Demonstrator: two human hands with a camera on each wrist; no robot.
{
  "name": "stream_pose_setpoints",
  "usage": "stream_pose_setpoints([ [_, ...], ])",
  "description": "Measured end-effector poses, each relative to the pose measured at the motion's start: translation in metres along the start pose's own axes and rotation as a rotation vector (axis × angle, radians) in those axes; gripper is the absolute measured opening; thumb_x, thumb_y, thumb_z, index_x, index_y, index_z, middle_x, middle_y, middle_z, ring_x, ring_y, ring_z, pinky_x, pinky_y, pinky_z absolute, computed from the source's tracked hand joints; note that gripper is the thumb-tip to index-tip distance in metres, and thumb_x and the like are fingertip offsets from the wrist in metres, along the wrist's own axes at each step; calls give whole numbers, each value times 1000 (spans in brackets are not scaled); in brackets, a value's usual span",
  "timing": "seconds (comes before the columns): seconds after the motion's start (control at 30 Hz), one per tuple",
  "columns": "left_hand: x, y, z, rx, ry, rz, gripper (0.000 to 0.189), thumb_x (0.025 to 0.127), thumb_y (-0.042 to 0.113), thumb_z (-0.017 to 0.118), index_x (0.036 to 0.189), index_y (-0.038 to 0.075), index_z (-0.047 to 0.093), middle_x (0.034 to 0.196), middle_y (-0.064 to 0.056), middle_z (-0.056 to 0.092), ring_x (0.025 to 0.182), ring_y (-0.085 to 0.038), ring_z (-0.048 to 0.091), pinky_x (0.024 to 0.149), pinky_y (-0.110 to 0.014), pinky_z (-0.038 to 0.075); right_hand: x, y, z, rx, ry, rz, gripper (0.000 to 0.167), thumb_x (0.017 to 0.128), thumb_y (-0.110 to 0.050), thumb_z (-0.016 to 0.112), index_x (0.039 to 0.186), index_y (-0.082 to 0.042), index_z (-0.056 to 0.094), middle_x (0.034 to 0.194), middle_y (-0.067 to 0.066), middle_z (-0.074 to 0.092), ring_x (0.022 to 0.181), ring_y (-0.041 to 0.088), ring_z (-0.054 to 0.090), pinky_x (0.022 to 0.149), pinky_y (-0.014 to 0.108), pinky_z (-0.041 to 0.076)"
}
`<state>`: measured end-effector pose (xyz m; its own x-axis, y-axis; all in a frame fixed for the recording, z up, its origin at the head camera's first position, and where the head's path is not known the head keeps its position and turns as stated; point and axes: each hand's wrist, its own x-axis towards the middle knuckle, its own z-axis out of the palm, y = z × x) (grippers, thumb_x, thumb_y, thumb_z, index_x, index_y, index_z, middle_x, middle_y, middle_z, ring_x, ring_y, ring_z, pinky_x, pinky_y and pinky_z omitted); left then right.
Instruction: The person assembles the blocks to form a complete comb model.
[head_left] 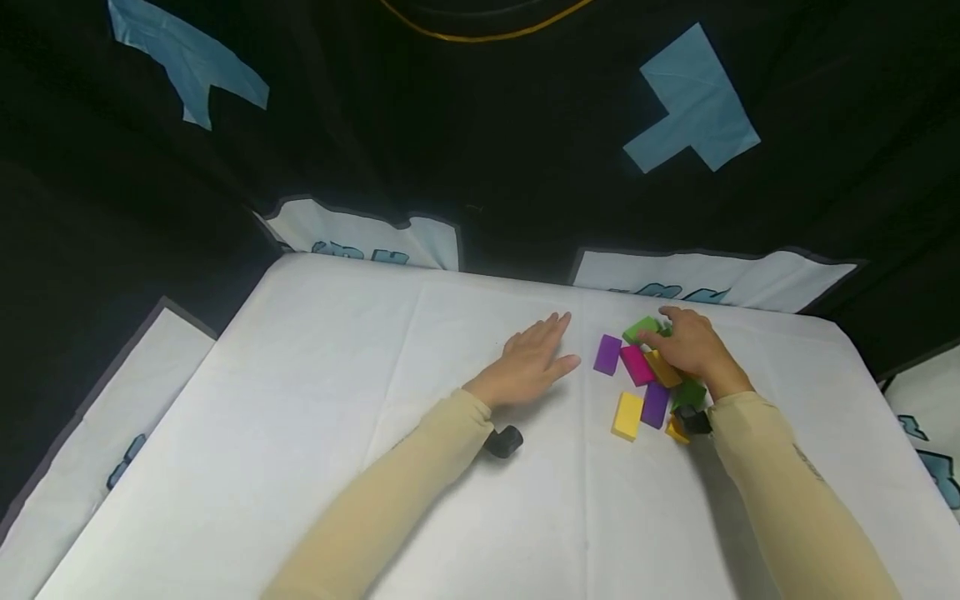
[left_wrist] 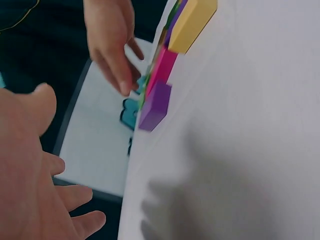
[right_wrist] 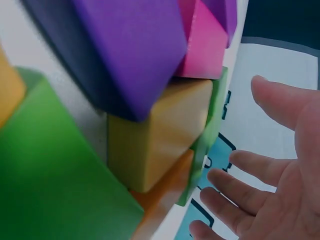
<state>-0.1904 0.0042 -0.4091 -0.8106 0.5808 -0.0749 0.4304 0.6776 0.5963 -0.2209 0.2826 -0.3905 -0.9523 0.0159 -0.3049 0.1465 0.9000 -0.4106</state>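
Note:
A loose cluster of coloured blocks lies on the white table on the right side in the head view: a pink block (head_left: 637, 365), two purple blocks, a yellow block (head_left: 627, 416), an orange-yellow block (right_wrist: 160, 135) and green blocks (head_left: 641, 329). My right hand (head_left: 693, 346) hovers over the far side of the cluster, fingers spread and loosely bent. The right wrist view shows nothing in its grasp. To the left of the blocks is my left hand (head_left: 527, 362), held above the table with its fingers extended and nothing in it. Nearest to it stands a purple block (left_wrist: 156, 106).
The white table (head_left: 300, 417) reaches out to both sides. Behind it hangs a black curtain (head_left: 450, 150) with blue tape pieces (head_left: 697, 100). White sheets with blue lettering (head_left: 720, 275) line the far edge. A black wrist camera (head_left: 503, 442) sits under the left wrist.

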Motion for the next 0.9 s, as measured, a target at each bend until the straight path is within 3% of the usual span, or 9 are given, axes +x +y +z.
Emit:
stream_pose_setpoints([
  [0.37, 31, 20, 30, 94, -38, -62, 63, 108, 44, 37, 163, 19, 18, 167, -2, 21, 153, -24, 18, 123, -49, 15, 9, 0, 6, -32, 8, 49, 82, 96, -50, 60, 151, 5, 34, 141, 37, 39, 128, 54, 33, 94, 66, 48],
  [0.7, 53, 36, 46, 203, 5, -101, 56, 108, 40, 41, 159, 19, 30, 164, 1, 31, 150, -21, 28, 121, -50, 22, 11, -1, 8, -65, 16, 74, 81, 94, -49, 63, 148, 6, 38, 135, 37, 41, 124, 53, 35, 93, 65, 49],
  [0.9, 59, 40, 49, 279, 51, -124, 53, 107, 39, 46, 156, 21, 38, 161, 4, 36, 148, -19, 31, 120, -49, 26, 13, -3, 8, -59, 15, 74, 81, 94, -49, 63, 148, 6, 38, 135, 37, 41, 124, 53, 35, 94, 65, 48],
])
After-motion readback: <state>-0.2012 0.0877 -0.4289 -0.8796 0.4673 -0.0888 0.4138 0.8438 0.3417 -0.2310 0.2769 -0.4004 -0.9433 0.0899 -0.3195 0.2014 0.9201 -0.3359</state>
